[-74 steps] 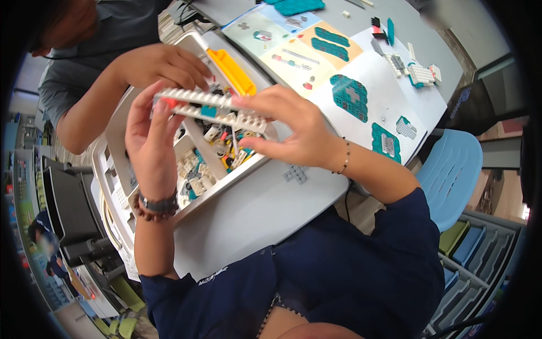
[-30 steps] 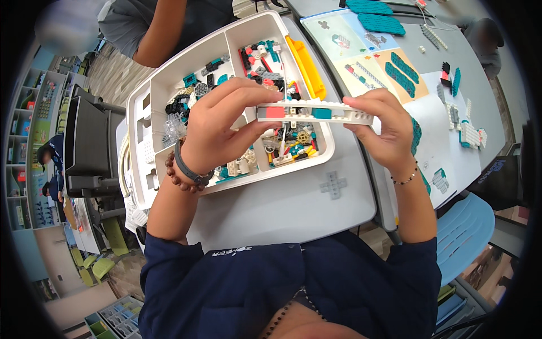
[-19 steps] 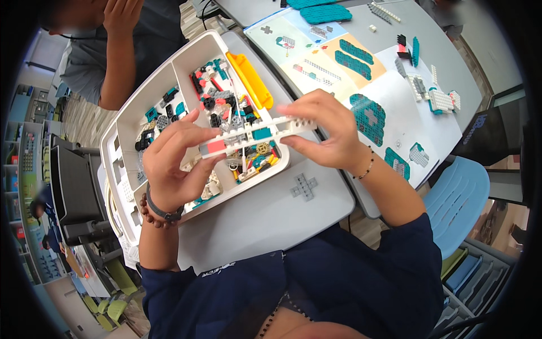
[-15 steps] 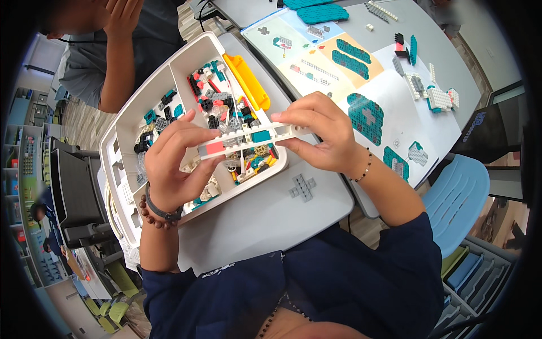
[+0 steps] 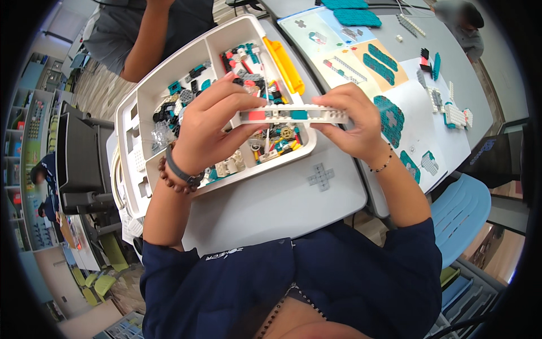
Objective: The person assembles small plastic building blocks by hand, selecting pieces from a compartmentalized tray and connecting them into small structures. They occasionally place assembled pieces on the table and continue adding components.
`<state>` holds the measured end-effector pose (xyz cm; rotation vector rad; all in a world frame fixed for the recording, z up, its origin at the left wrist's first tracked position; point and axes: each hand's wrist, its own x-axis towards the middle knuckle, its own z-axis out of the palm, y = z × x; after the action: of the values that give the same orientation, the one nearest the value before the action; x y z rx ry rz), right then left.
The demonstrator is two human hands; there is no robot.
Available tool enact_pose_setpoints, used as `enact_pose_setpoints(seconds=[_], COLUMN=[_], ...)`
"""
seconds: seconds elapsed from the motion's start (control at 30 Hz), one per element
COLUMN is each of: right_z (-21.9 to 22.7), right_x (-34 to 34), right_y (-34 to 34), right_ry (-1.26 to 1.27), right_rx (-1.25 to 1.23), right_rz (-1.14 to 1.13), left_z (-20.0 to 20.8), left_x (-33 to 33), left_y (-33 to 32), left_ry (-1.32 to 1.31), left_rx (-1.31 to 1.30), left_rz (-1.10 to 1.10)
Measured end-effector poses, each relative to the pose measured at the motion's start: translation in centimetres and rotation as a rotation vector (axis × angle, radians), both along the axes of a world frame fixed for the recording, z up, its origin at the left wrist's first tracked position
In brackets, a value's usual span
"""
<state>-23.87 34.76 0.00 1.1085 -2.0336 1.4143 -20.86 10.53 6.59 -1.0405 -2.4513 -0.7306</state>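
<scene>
Between my hands is a long, narrow frame of toy building bricks (image 5: pixel 276 114), mostly white with a coral block and a teal block in it. My left hand (image 5: pixel 217 121) pinches its left end with thumb and fingers. At the right end, my right hand (image 5: pixel 353 121) grips the white studded part the same way. The frame is held level above the near corner of a white sorting tray (image 5: pixel 226 182), whose compartments hold many loose bricks (image 5: pixel 248 65). Below my right hand, a grey cross-shaped plate (image 5: pixel 321 177) lies on the grey table (image 5: pixel 259 206).
Building instructions (image 5: pixel 339 62) lie open on the table at right. Beyond them are a white and teal brick assembly (image 5: pixel 451 113) and teal plates (image 5: pixel 353 17). A yellow bin (image 5: pixel 285 65) sits at the tray's edge. Another person's arm (image 5: pixel 148 45) is behind the tray. A blue chair (image 5: pixel 463 212) stands at right.
My view has shifted, so the tray and papers appear farther right. Both hands still hold the brick frame, which has turned from slanting to nearly level.
</scene>
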Motion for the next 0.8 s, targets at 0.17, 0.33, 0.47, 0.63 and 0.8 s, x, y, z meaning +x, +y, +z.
enact_pose_setpoints(seconds=[0.17, 0.33, 0.47, 0.63, 0.8], right_z=[0.9, 2.7, 4.8, 6.3, 7.3], right_x=[-0.1, 0.4, 1.6, 3.2, 4.6], right_y=[0.9, 1.5, 1.6, 0.7, 0.0], right_ry=[-0.051, 0.015, 0.137, 0.293, 0.323], right_rx=[-0.053, -0.071, 0.001, 0.090, 0.119], right_rz=[0.016, 0.061, -0.004, -0.020, 0.011], left_z=[0.3, 0.8, 1.2, 1.7, 2.4], left_x=[0.4, 0.9, 1.1, 2.2, 4.2], left_y=[-0.1, -0.1, 0.1, 1.9, 2.0], left_ry=[0.033, 0.033, 0.127, 0.306, 0.379], left_rx=[0.117, 0.181, 0.145, 0.017, -0.022], left_rz=[0.020, -0.030, -0.025, 0.022, 0.069])
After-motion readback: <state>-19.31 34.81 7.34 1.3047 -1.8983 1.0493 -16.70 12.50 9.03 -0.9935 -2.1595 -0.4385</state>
